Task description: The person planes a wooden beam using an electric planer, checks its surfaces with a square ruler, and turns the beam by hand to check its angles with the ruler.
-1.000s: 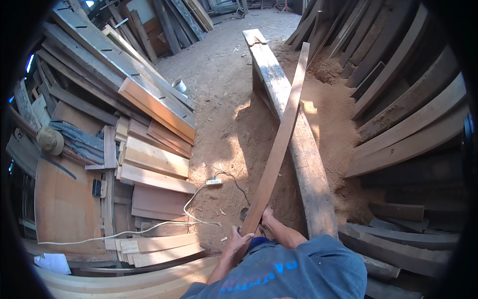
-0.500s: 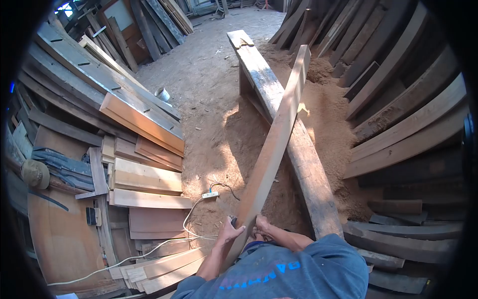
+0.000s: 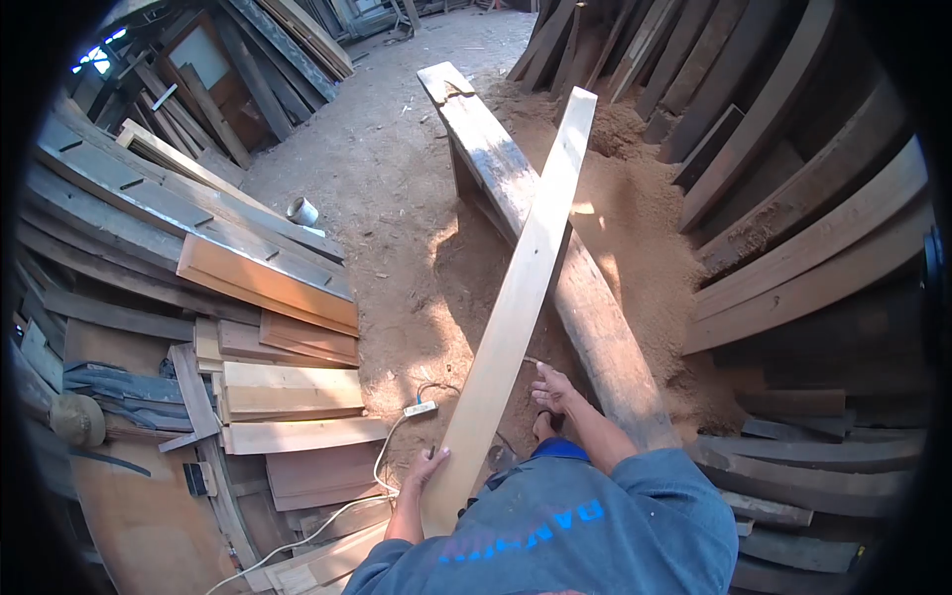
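A long pale wooden plank (image 3: 518, 278) rests slantwise across a thick, worn beam (image 3: 605, 322), its wide face up and its near end by my body. My left hand (image 3: 424, 469) grips the plank's left edge near that end, with a small dark thing showing at the fingers. To the right of the plank, my right hand (image 3: 555, 390) is off the wood, its fingers apart. A thin light sliver shows by its fingertips; I cannot tell whether it touches them.
Stacked boards (image 3: 293, 389) line the left side, and a power strip (image 3: 420, 408) with a pale cord lies on the ground nearby. A white pot (image 3: 302, 211) stands farther off. Leaning planks (image 3: 793, 288) and heaped sawdust (image 3: 635, 223) are on the right.
The plank has been rolled over, so a paler, wider face shows instead of the brown one. My right hand has left the plank and moved right; my left hand has shifted left along with the edge.
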The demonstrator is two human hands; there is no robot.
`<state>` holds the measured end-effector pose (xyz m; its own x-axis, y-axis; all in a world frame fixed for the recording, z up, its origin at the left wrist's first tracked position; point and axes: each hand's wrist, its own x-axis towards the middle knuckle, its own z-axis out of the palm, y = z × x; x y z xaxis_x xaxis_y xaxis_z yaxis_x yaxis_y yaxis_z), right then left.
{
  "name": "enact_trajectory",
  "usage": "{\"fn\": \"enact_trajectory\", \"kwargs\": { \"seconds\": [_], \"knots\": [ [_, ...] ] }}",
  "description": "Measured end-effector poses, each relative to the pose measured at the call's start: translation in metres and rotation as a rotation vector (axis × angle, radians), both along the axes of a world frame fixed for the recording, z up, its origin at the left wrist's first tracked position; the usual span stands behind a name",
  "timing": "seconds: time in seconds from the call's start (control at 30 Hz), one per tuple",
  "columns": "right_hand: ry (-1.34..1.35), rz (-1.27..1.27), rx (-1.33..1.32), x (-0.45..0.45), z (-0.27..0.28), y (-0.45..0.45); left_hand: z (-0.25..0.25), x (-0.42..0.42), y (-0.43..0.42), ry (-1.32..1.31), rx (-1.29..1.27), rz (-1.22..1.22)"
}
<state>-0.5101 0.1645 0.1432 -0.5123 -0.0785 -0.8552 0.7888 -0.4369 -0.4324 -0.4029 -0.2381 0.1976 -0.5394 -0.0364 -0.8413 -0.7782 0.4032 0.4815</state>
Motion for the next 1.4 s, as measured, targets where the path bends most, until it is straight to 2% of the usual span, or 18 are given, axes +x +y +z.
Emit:
{"fn": "enact_trajectory", "kwargs": {
  "seconds": [0.1,0.17,0.23,0.3,0.4,0.47,0.53,0.63,0.7,0.8,0.9,0.93,1.03,1.13,1.17,1.3,1.33,1.4],
  "knots": [
    [0.035,-0.002,-0.03,-0.041,0.007,0.007,-0.024,0.005,-0.003,-0.041,0.178,0.143],
    [0.149,-0.031,-0.098,-0.073,-0.041,0.007,-0.027,0.016,0.002,-0.057,0.232,0.177],
    [0.192,-0.066,-0.084,-0.1,-0.051,0.003,-0.018,0.005,0.005,-0.044,0.241,0.212],
    [0.142,-0.087,0.033,-0.12,-0.025,-0.005,-0.013,0.005,0.007,-0.021,0.215,0.264],
    [0.141,-0.158,0.061,-0.143,-0.012,-0.02,-0.023,-0.014,-0.016,-0.225,0.23,0.213],
    [0.117,-0.161,0.038,-0.151,-0.028,-0.028,-0.011,-0.023,-0.016,-0.262,0.198,0.268],
    [0.099,-0.166,0.038,-0.153,-0.032,-0.029,0.037,-0.043,0.01,-0.223,0.188,0.315],
    [0.079,-0.166,0.108,-0.153,-0.008,-0.033,-0.033,-0.046,-0.016,-0.234,0.406,0.19],
    [0.108,-0.112,0.184,-0.151,0.005,-0.032,-0.084,-0.068,-0.012,-0.251,0.254,0.078],
    [0.063,0.008,0.277,-0.158,0.005,-0.042,-0.069,-0.11,0.017,-0.281,0.173,0.047],
    [0.092,0.09,0.485,-0.167,0.087,-0.057,-0.049,-0.149,0.03,-0.188,0.112,-0.067],
    [0.091,0.125,0.514,-0.172,0.082,-0.063,-0.05,-0.154,0.025,-0.144,0.076,-0.131],
    [0.086,0.26,0.622,-0.18,0.072,-0.074,-0.104,-0.155,0.005,-0.148,0.084,-0.175],
    [0.118,0.21,0.369,-0.19,0.054,-0.078,-0.082,-0.16,0.022,-0.339,0.306,0.055],
    [0.144,0.305,0.175,-0.197,0.043,-0.07,-0.075,-0.162,0.025,-0.36,0.331,0.082],
    [0.079,-0.129,-0.217,-0.223,0.032,-0.04,-0.054,-0.16,0.038,-0.374,0.329,0.076],
    [-0.178,-0.325,-0.032,-0.242,0.04,-0.04,-0.043,-0.161,0.044,-0.369,0.319,0.075],
    [-0.052,-0.359,-0.128,-0.261,-0.013,-0.022,-0.033,-0.161,0.056,-0.364,0.304,0.07]
  ]
}}
